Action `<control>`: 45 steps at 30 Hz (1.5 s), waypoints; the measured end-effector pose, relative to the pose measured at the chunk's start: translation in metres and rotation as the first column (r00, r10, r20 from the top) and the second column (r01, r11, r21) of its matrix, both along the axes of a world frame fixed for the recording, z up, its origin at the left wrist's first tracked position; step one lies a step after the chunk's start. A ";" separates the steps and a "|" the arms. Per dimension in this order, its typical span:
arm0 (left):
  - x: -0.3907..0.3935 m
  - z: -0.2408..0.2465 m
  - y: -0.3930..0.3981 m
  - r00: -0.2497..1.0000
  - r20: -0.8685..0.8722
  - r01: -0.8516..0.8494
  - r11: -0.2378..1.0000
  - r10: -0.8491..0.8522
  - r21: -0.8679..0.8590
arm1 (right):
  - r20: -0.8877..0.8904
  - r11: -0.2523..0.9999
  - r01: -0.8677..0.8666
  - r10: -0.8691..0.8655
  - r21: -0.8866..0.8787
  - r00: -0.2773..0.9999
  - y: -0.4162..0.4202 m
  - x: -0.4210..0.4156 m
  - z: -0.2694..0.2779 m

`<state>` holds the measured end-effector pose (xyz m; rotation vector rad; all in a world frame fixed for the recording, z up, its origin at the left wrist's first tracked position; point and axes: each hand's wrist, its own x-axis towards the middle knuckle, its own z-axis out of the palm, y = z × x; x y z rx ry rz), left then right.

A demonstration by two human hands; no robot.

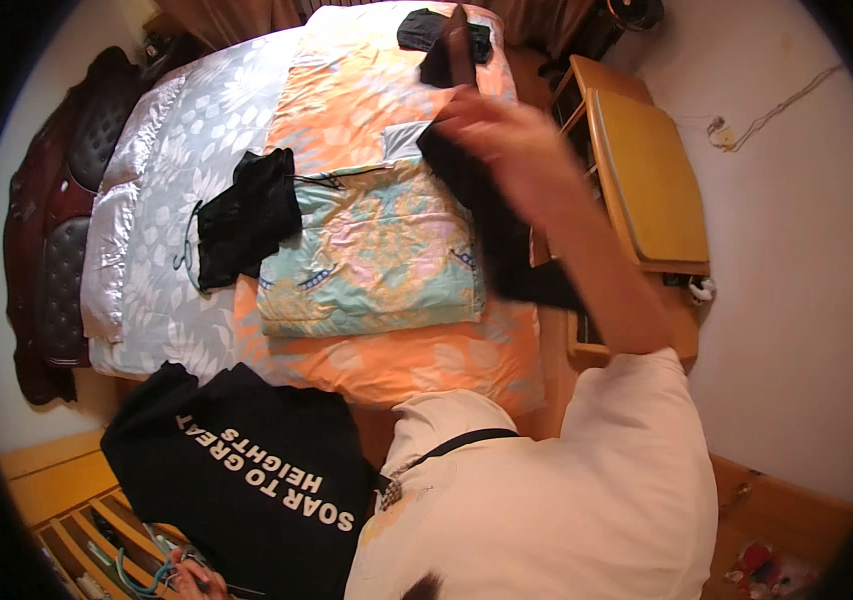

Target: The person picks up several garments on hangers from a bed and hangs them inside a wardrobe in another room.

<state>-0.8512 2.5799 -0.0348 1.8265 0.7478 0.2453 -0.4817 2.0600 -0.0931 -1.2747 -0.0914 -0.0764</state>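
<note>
Low at the left edge of the view, my left hand (198, 579) is closed around a teal clothes hanger (126, 574) and thin wire. Beside it a black shirt (246, 450) with white lettering hangs spread out. My right hand (490, 127), blurred, reaches over the bed. A black garment (494, 225) trails below its fingers and forearm; whether they grip it is unclear. Farther up lies dark folded clothing (426, 31), partly behind a dark, blurred finger-like shape. A black garment (254, 217) with a drawstring lies on the bed, a hanger (190, 251) at its left side.
A folded green floral quilt (374, 255) lies on an orange patterned cover (411, 360) on the bed. The dark tufted headboard (66, 262) is at left. A yellow-topped wooden chair or table (648, 180) stands at right. Wooden slats (81, 540) are at bottom left.
</note>
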 end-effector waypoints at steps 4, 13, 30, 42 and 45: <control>0.012 0.005 -0.017 0.991 0.098 -0.064 0.967 0.091 -0.248 | 0.109 0.974 -0.193 0.180 0.122 0.978 0.142 0.000 -0.050; 0.020 0.014 -0.035 0.996 0.074 -0.035 0.962 0.057 -0.272 | 0.014 0.875 -0.447 0.457 -0.185 0.889 0.324 -0.054 -0.112; 0.022 0.000 -0.039 0.979 0.118 -0.120 0.935 0.168 -0.335 | -0.187 0.668 -0.665 0.644 -0.334 0.742 0.351 -0.113 -0.131; 0.026 0.002 -0.059 0.937 0.135 -0.295 0.936 0.324 -0.194 | -0.168 0.685 -0.707 0.687 -0.175 0.707 0.372 -0.149 -0.133; 0.023 0.000 -0.038 0.927 0.251 -0.214 0.943 0.278 -0.254 | -0.205 0.707 -0.706 0.685 -0.044 0.699 0.367 -0.149 -0.107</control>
